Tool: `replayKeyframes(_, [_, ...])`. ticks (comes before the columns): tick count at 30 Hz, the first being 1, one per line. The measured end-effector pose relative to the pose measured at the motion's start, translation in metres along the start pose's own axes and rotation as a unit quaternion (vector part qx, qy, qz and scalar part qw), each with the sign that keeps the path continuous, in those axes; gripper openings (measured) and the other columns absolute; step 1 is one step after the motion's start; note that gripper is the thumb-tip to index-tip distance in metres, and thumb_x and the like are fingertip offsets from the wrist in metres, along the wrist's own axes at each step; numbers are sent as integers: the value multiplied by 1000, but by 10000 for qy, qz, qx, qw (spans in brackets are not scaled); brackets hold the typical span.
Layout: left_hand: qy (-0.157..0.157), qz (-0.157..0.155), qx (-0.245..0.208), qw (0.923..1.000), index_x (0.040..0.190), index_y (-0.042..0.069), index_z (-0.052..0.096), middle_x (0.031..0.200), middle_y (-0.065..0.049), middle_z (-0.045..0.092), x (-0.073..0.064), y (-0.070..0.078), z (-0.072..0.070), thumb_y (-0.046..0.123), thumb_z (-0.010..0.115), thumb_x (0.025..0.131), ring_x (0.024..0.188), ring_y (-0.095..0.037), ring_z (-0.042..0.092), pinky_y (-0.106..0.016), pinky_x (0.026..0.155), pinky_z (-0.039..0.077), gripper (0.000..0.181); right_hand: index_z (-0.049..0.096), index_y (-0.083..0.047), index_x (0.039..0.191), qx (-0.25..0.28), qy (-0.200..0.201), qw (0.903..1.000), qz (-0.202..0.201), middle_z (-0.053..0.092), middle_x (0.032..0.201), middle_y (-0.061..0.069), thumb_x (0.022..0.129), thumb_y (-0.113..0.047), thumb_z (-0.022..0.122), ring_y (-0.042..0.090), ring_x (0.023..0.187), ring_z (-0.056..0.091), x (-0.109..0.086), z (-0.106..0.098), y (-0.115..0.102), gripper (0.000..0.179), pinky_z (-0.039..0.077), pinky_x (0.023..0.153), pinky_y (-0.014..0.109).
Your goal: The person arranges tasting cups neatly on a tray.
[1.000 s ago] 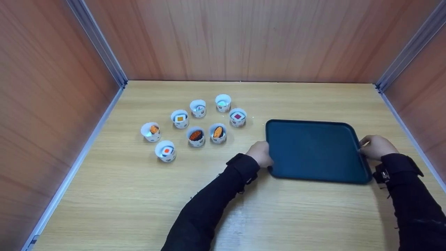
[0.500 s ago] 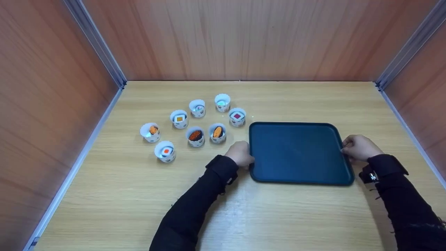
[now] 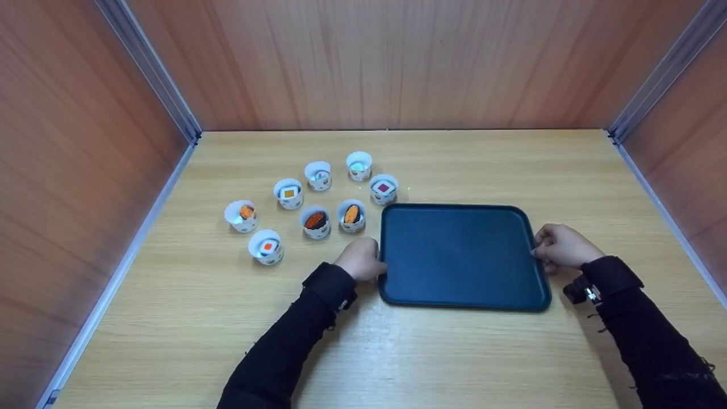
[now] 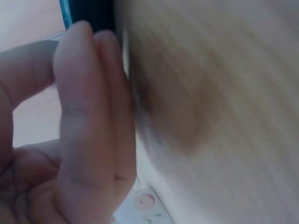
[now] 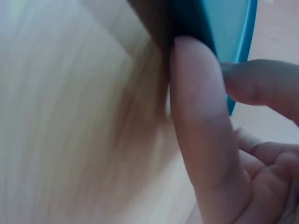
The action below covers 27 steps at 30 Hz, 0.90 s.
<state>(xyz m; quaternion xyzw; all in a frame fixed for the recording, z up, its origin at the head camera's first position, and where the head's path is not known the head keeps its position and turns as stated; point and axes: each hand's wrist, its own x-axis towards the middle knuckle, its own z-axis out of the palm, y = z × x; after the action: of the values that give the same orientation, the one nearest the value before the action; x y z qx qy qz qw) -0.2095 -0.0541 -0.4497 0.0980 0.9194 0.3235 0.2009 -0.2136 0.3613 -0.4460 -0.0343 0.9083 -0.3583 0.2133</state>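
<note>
Plainly, from where I stand, the head view shows a dark teal rectangular tray (image 3: 454,255) over the pale wooden tabletop (image 3: 443,360), its length running from left to right. The left hand (image 3: 360,259) grips the tray's left edge, fingers bent around the rim; the right hand (image 3: 562,247) pinches the opposite edge, its fingers curled in. Both arms wear dark sleeves (image 3: 284,341). Left of and beyond the tray stand eight small printed paper cups (image 3: 266,247), each upright with a small piece inside, the nearest ones just beside its far left corner. Left wrist view: the digits are nearly closed on a strip of the tray's edge, two fingers side by side; a printed white surface shows at the bottom. Right wrist view: one digit lies against the tray's outer side and another reaches over its rim, the narrow gap between them filled by the edge.
</note>
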Motion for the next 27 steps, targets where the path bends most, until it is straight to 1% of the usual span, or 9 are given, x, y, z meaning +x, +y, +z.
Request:
replayKeyframes(4, [52, 49, 55, 10000, 55, 14, 50, 47, 4, 53, -7, -7, -3, 9, 65, 83, 42, -10, 52, -23, 49, 39, 32, 46, 9, 105, 127, -85, 9999, -8, 55, 81, 6, 89, -5, 62, 13, 62, 60, -1, 5, -5, 26, 56, 57, 27])
replayKeyframes(12, [153, 172, 185, 9996, 55, 16, 44, 50, 4, 49, -15, -18, -7, 8, 65, 82, 47, -13, 48, -24, 51, 35, 35, 45, 7, 104, 274, -173, 9994, -75, 54, 79, 5, 90, -5, 63, 13, 61, 60, -2, 14, -10, 26, 56, 58, 27])
replayKeyframes(17, [151, 220, 208, 9994, 54, 16, 43, 49, 5, 48, -17, -19, -7, 7, 65, 82, 46, -12, 46, -24, 50, 34, 37, 45, 9, 108, 330, -67, 9994, -105, 55, 80, 5, 91, -8, 62, 12, 61, 59, -3, 18, -11, 30, 56, 57, 28])
replayKeyframes(21, [159, 221, 238, 9993, 53, 17, 43, 49, 5, 47, -20, -19, -7, 7, 65, 81, 46, -12, 45, -24, 49, 34, 37, 46, 10, 110, 235, 1, 9997, -117, 57, 81, 6, 92, -9, 60, 14, 63, 59, -3, 22, -11, 29, 56, 56, 28])
replayKeyframes(27, [103, 167, 167, 9997, 55, 16, 45, 49, 5, 49, -22, -21, -7, 9, 66, 83, 44, -11, 46, -24, 48, 35, 35, 48, 4, 98, -232, 216, 9993, -189, 55, 78, 5, 94, -9, 57, 14, 55, 59, -5, 27, -12, 17, 52, 51, 27])
